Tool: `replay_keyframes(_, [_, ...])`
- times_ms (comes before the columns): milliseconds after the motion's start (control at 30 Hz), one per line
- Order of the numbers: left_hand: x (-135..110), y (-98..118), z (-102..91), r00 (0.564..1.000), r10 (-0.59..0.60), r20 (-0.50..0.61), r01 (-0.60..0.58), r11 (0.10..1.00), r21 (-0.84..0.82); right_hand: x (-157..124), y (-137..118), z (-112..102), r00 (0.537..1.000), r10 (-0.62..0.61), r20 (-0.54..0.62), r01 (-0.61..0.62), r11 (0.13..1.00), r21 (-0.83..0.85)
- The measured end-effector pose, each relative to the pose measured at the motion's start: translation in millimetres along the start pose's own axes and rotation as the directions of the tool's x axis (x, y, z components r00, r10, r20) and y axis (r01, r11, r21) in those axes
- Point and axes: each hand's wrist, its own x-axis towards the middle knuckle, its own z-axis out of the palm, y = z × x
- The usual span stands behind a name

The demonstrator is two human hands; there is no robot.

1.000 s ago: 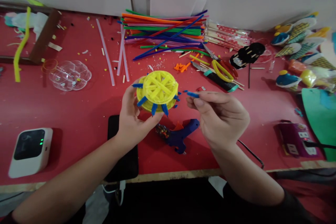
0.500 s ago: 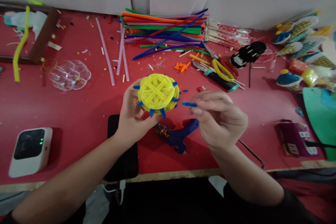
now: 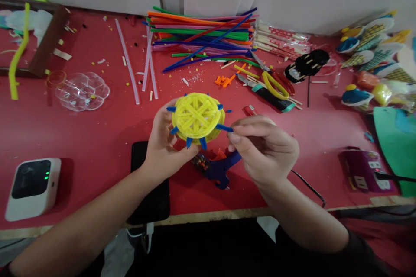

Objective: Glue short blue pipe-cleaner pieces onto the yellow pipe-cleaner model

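Observation:
My left hand [image 3: 162,143] grips a round yellow straw wheel [image 3: 196,117] from its left and underside, held above the red table. Short blue straw pieces stick out around the wheel's rim. My right hand [image 3: 263,149] pinches one short blue straw piece [image 3: 224,127] between thumb and fingers, and its tip touches the wheel's right edge. A blue glue gun [image 3: 221,169] lies on the table just below both hands, partly hidden by my right hand.
A pile of coloured straws [image 3: 201,37] lies at the back. Yellow-handled scissors [image 3: 276,86], a clear flower-shaped tray [image 3: 81,92], a white device [image 3: 30,188], a black phone [image 3: 151,190] and a purple power strip [image 3: 368,173] lie around. Craft items crowd the right edge.
My right hand has carried the blue straw piece leftward until it meets the wheel's right edge. The left hand tilted the wheel slightly and kept its hold.

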Motion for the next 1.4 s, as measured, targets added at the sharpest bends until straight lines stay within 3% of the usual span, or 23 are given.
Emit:
replay_keyframes(167, [0.3,0.3,-0.7,1.0,0.002,0.023,-0.002,1.0,0.022,1.6,-2.6,2.3,1.0,0.0,-0.006,0.0,0.999,-0.045])
replay_keyframes(433, [1.1,1.7,-1.4,0.999,0.018,0.046,-0.017,1.0,-0.013,3.2,-7.5,0.5,0.988,-0.138,0.069,0.152,0.946,-0.287])
replay_keyframes(1000, [-0.5,0.2,-0.9,0.998,-0.003,0.056,0.002,1.0,0.008,8.0,-6.9,-0.8,0.934,-0.33,0.138,0.357,0.842,-0.404])
replay_keyframes(1400, [0.5,-2.5,-2.4,0.995,0.047,0.086,-0.048,0.999,0.006,7.5,-5.5,-0.8,0.938,-0.323,0.124,0.343,0.811,-0.474])
